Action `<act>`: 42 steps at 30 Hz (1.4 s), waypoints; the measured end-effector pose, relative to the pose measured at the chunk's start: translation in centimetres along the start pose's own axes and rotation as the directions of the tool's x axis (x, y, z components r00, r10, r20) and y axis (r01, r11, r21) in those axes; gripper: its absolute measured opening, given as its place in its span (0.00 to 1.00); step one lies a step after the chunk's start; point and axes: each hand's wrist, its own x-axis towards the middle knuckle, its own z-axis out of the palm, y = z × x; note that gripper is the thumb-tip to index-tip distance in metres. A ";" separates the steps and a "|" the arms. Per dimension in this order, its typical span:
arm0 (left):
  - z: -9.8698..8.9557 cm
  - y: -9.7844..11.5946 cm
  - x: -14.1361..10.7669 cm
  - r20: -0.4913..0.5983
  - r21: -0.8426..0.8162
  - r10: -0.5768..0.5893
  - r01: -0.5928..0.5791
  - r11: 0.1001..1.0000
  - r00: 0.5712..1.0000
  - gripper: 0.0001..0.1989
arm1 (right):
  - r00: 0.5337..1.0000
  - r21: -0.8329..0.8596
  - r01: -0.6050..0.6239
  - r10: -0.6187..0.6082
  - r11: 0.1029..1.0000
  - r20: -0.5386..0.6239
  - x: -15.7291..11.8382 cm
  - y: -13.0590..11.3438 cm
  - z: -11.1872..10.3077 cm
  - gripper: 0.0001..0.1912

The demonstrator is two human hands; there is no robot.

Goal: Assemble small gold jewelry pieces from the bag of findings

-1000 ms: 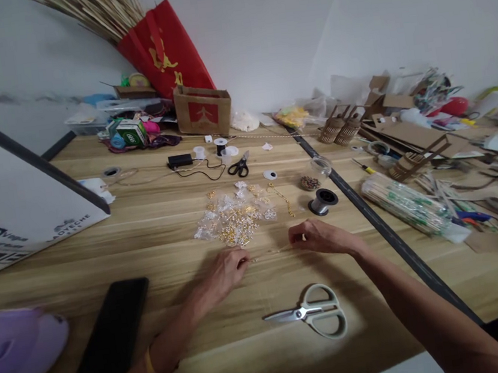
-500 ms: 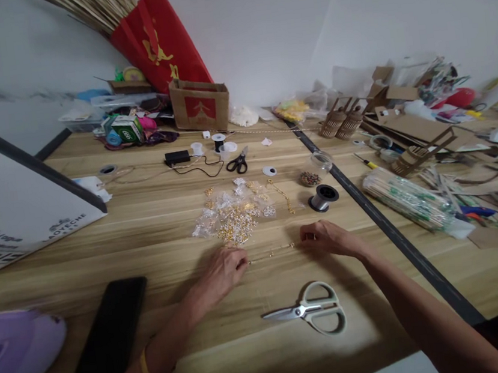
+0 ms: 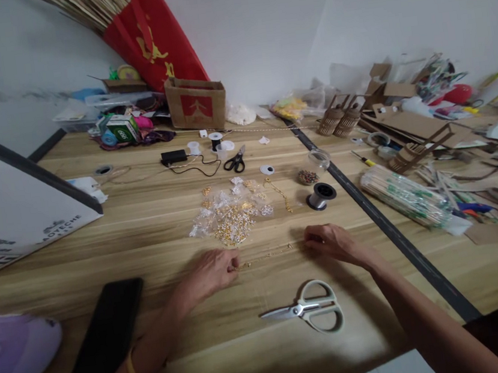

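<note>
A thin gold chain [image 3: 267, 257] with small charms lies stretched across the wood in front of me. My left hand [image 3: 216, 269] is closed at its left end, with the fingertips pinched on it. Just past the chain's right end rests my right hand [image 3: 331, 241], its fingers curled together; whether anything thin is between them is hidden. Behind the hands spreads a pile of gold and clear beads [image 3: 235, 223] on plastic bags. Another gold chain [image 3: 283, 195] lies to the right of that pile. Scissors with pale handles [image 3: 320, 306] lie nearer to me.
A spool of wire [image 3: 321, 196] and a jar of coloured beads [image 3: 308, 176] stand at right. Black scissors [image 3: 234, 163] lie farther back. A black phone [image 3: 102, 343] lies at left, near a white box [image 3: 15, 203]. Bagged sticks [image 3: 407, 194] lie beyond the dark strip.
My left hand has moved left along the chain, and more of the chain shows. My right hand has shifted slightly right, widening the gap to the chain's end. The view has turned slightly.
</note>
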 end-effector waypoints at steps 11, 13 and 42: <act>-0.7 -0.6 -0.3 0.001 -0.103 -0.001 0.001 0.995 1.000 0.05 | 0.925 0.053 0.320 -0.324 0.946 0.198 -6.9 -5.5 0.3 0.06; -0.5 -0.4 0.0 -0.036 -0.157 -0.005 0.000 0.988 0.999 0.06 | 0.926 -0.023 0.338 -0.328 0.941 0.187 -7.7 -5.9 1.1 0.12; 2.7 0.0 1.4 -0.201 -0.303 -0.012 -0.051 0.952 0.979 0.04 | 0.981 0.631 0.055 -0.158 0.774 0.109 -6.5 -4.3 1.8 0.20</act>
